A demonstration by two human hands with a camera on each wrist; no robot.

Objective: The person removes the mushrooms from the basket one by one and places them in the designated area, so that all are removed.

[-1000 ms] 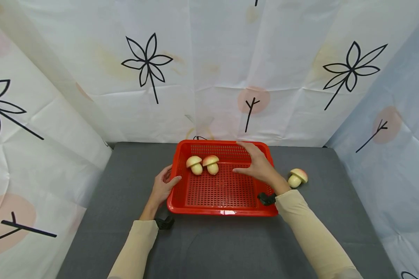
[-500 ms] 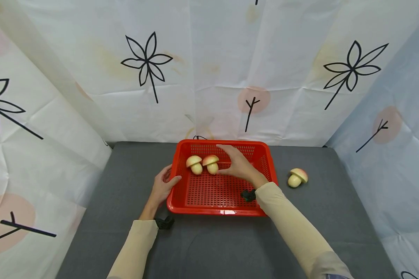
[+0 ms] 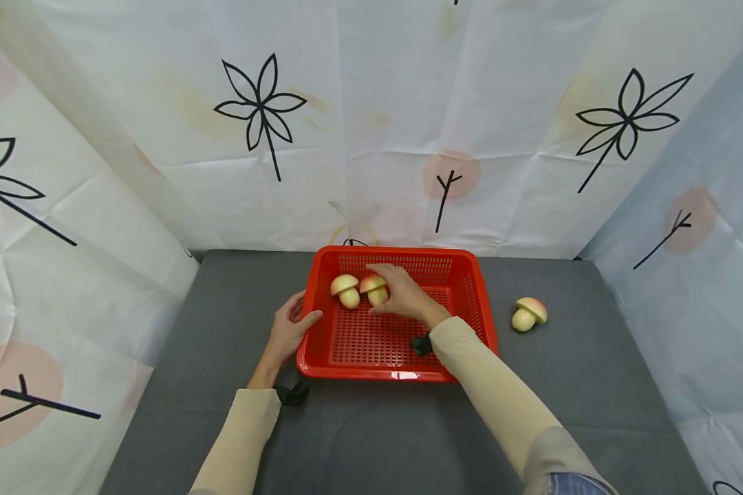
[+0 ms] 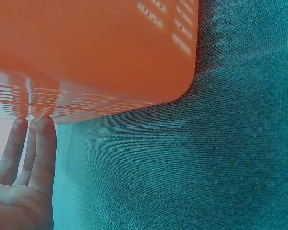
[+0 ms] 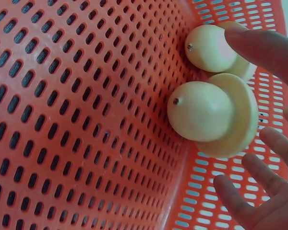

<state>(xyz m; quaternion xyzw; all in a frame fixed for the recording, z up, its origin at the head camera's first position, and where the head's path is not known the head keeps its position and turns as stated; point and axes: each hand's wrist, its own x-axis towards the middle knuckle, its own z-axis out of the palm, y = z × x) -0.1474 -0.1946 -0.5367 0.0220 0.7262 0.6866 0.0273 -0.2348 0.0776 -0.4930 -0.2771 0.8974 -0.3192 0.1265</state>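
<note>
A red plastic basket [image 3: 396, 376] holds two toy mushrooms side by side near its left end. The left mushroom [image 3: 345, 291] has a pale cap; the right mushroom [image 3: 377, 294] has a cap tinged pink. My left hand [image 3: 287, 332] grips the basket's left rim, thumb over the top, and its straight fingers [image 4: 44, 148] press the outer wall. My right hand [image 3: 402, 294] is inside the basket, thumb and fingers spread on either side of the right mushroom. In the right wrist view a gap shows between the fingers [image 5: 264, 175] and that mushroom [image 5: 201, 111].
A third mushroom [image 3: 529, 314] lies on the grey tabletop [image 3: 569, 371] to the right of the basket. Behind the table hangs a white patterned cloth [image 3: 371, 137], with side cloths at left and right.
My right hand has moved left across the basket until its spread fingers came to the right mushroom. My left hand stays on the rim, and the mushrooms have not moved.
</note>
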